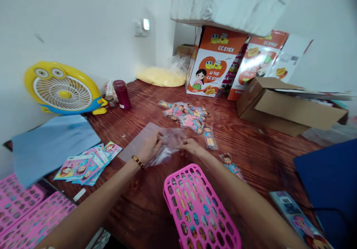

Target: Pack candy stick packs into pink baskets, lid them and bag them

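Note:
A clear plastic bag [170, 139] is held between my two hands over the table. My left hand [152, 145], with a beaded bracelet at the wrist, has its fingers closed on the bag's left part. On the other side, my right hand [192, 147] pinches the bag's right edge. More flat clear plastic [137, 139] lies beneath and left of the left hand. Beyond the hands is a pile of small picture packets [189, 117], with a single packet [209, 137] nearer the right hand. Colourful cards [86, 165] lie fanned out to the left.
A pink perforated basket [201, 178] stands in front of me, between my forearms. Left are a yellow fan [64, 94], a blue sheet [52, 144] and more pink baskets [41, 219]. A dark red jar [122, 94], printed boxes [208, 66] and an open carton [292, 113] stand further back.

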Demonstrator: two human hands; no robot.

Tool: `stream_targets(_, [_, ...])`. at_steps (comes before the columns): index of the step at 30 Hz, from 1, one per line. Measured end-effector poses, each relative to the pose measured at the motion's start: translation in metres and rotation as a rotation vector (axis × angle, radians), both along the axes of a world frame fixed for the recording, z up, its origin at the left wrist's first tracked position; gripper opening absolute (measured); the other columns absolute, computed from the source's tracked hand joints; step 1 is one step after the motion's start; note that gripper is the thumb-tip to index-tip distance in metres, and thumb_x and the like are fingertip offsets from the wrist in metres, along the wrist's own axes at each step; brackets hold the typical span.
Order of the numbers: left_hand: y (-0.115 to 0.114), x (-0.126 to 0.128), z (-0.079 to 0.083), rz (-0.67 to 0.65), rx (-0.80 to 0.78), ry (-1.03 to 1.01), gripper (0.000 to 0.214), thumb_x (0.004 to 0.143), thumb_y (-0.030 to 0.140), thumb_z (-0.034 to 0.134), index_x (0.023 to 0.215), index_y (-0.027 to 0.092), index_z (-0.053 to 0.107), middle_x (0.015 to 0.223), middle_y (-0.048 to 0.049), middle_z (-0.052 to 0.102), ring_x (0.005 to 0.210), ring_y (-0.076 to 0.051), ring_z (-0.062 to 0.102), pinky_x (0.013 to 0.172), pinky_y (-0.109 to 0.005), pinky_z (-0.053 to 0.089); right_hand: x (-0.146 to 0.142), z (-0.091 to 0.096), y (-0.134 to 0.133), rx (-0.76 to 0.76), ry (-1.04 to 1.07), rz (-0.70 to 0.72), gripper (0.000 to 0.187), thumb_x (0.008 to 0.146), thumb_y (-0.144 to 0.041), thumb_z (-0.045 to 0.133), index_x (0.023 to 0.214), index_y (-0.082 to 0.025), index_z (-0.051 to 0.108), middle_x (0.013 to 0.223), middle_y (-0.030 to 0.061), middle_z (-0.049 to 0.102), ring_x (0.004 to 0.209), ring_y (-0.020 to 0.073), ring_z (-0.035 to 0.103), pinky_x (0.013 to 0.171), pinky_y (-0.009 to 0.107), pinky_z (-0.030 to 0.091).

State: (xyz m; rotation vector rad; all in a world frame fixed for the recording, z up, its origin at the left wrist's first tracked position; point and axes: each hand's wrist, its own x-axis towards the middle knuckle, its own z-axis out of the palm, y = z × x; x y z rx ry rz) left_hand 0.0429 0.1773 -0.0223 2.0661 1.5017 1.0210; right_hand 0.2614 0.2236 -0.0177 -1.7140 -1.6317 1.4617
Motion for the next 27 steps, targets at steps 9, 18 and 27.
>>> stream_targets(9, [0.012, -0.003, 0.062, 0.216, -0.046, 0.449, 0.032, 0.086, 0.017, 0.040, 0.097, 0.022, 0.069, 0.104, -0.0105, 0.069, 0.092, -0.026, 0.067, 0.079, -0.036, 0.048, 0.025, -0.011, -0.018, 0.096, -0.263, -0.007, 0.019, 0.079, -0.028, 0.067, 0.065, -0.017, 0.060, 0.052, -0.0022, 0.059, 0.049, 0.0105, 0.056, 0.047, 0.020, 0.036])
stream_targets(18, [0.020, 0.034, 0.091, 0.228, -0.120, 0.662, 0.028, 0.085, 0.043, 0.052, 0.087, 0.022, 0.071, 0.094, -0.0121, 0.073, 0.092, -0.031, 0.069, 0.073, -0.037, 0.051, 0.028, 0.023, -0.042, 0.419, -0.549, -0.034, 0.040, 0.091, -0.055, 0.049, 0.078, -0.022, 0.068, 0.080, 0.0031, 0.070, 0.081, 0.0186, 0.063, 0.063, 0.026, 0.034])
stream_targets(27, [0.000, 0.025, 0.108, 0.220, -0.038, 0.813, 0.042, 0.087, 0.010, 0.038, 0.124, 0.023, 0.054, 0.120, -0.0151, 0.057, 0.092, -0.031, 0.070, 0.073, -0.041, 0.052, 0.041, 0.030, -0.045, 0.501, -0.696, -0.108, 0.039, 0.097, -0.047, 0.041, 0.093, -0.022, 0.070, 0.094, 0.0082, 0.073, 0.089, 0.0214, 0.065, 0.069, 0.028, 0.037])
